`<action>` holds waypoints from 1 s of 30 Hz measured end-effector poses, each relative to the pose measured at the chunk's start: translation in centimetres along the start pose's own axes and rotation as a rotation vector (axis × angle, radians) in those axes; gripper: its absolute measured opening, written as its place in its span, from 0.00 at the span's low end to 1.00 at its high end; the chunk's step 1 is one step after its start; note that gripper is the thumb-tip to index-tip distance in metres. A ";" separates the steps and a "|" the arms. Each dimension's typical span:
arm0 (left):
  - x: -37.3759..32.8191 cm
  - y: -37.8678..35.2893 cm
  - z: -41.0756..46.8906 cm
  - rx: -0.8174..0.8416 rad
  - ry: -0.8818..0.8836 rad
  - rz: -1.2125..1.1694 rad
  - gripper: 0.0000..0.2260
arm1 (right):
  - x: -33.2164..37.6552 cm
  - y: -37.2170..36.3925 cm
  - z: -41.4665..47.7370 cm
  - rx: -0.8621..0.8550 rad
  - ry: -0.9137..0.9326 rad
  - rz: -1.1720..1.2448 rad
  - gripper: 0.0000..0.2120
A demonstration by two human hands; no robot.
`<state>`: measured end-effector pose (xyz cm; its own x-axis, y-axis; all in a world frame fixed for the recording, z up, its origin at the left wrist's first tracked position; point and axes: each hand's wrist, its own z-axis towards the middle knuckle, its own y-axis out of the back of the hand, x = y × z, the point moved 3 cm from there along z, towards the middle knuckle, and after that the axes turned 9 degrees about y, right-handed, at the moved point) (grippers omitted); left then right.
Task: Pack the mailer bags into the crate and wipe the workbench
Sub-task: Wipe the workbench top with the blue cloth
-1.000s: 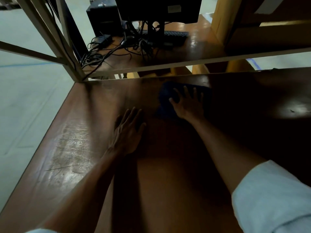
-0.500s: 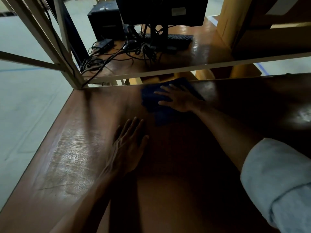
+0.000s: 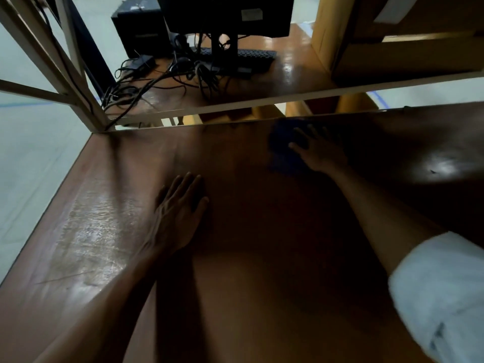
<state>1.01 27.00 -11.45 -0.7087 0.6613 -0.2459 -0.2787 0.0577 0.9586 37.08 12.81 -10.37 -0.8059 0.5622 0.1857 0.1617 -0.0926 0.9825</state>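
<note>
Right hand (image 3: 320, 153) spread flat on blue cloth (image 3: 281, 150) near bench (image 3: 99, 231) far edge; left hand (image 3: 178, 218) flat, empty, nearer. Cloth bunched, blurry.

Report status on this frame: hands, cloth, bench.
Left hand flat on workbench, empty. Right hand pressing blue cloth near far edge. Nothing in the way.

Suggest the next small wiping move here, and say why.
Probably sweep the blue cloth rightward along the far edge. The right hand presses it flat near the workbench back edge, the left hand braces flat, and the dark right side lies next to it.
</note>
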 end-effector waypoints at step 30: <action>-1.7 3.1 -18.2 0.195 -0.095 0.038 0.30 | 8.3 -0.9 -36.6 -0.023 0.231 -0.126 0.29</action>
<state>-10.43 12.44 -10.63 -0.6492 0.7329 -0.2033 -0.1161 0.1687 0.9788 9.39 -12.49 -9.15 -0.9281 0.3679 0.0582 0.0414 -0.0536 0.9977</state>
